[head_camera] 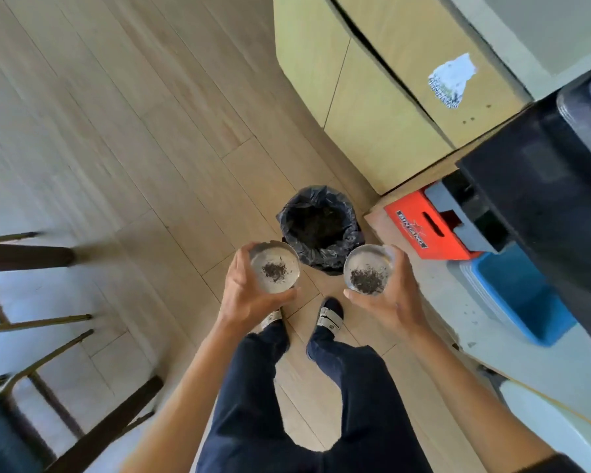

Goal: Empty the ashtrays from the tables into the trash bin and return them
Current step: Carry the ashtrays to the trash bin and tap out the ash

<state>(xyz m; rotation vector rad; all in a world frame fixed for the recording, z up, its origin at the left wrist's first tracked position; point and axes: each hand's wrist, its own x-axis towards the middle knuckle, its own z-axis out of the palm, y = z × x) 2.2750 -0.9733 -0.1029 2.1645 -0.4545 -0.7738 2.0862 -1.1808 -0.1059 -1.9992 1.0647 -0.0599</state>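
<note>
1. Your left hand [249, 291] was wrapped around a round clear glass ashtray [275, 268], fingers on its far rim and thumb under the near edge, holding it level and upright.
2. Your right hand [389, 295] gripped a second round clear glass ashtray [367, 269] in the same way, thumb along the near rim, also level.
3. You stood on a pale wood-plank floor [133, 131], your dark navy trousers [321, 404] and light strapped shoes [330, 317] showing below the hands.
4. A light yellow-wood cabinet [372, 97] with a torn white sticker [452, 80] filled the upper right; dark chair legs [28, 257] stood at the left edge.
5. A small round trash bin lined with a black plastic bag [321, 227] sat on the floor just ahead of your feet, between and beyond the two ashtrays; its inside looked dark, contents unclear.
6. Each ashtray held a small heap of dark ash in the middle of its base.
7. To the right, a red plastic crate with white lettering [423, 230] lay near the bin, beside a blue plastic tub [522, 295] and a large black appliance [543, 186].
</note>
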